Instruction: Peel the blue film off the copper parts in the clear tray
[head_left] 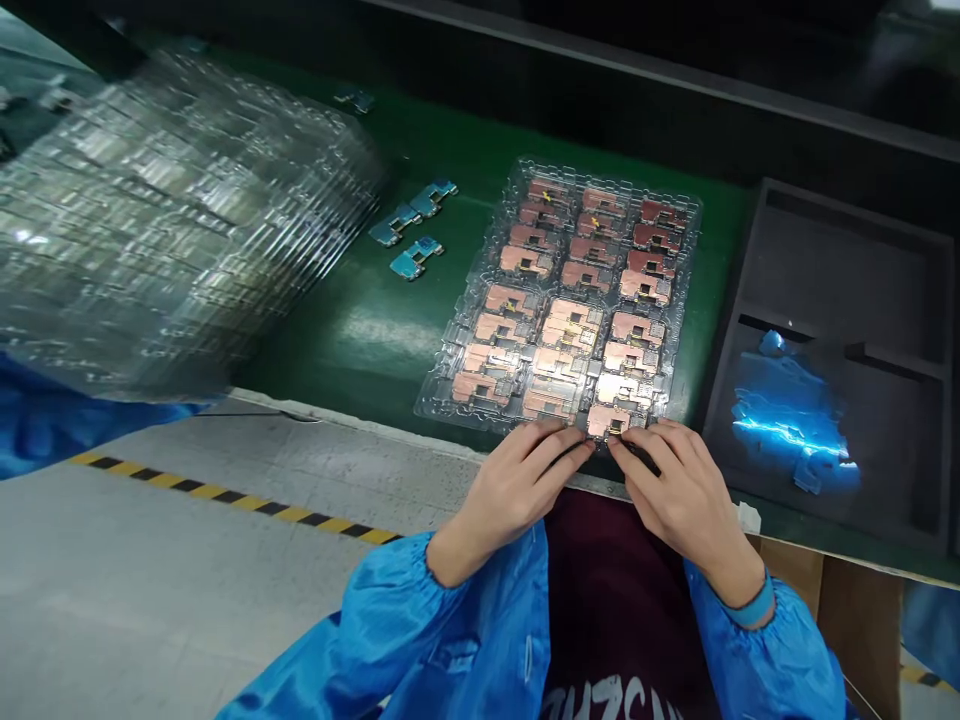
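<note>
A clear plastic tray [442, 395] lies on the green mat, its pockets filled with rows of copper-coloured circuit boards. At its near right corner sits one circuit board [606, 420] with both hands on it. My left hand [525, 478] has its fingers together, index and thumb tips against the board's near left edge. From the other side, my right hand [679, 485] pinches at the board's near right edge with curled fingers. The fingertips partly hide that near edge, and the pocket beneath the board is covered.
A tall stack of clear trays [172, 220] stands at the left. Loose blue boards [416, 257] lie between it and the filled tray. To the right is a black partitioned tray [832, 240] holding shiny blue film-like pieces [795, 425]. A dark ledge [675, 85] runs along the back.
</note>
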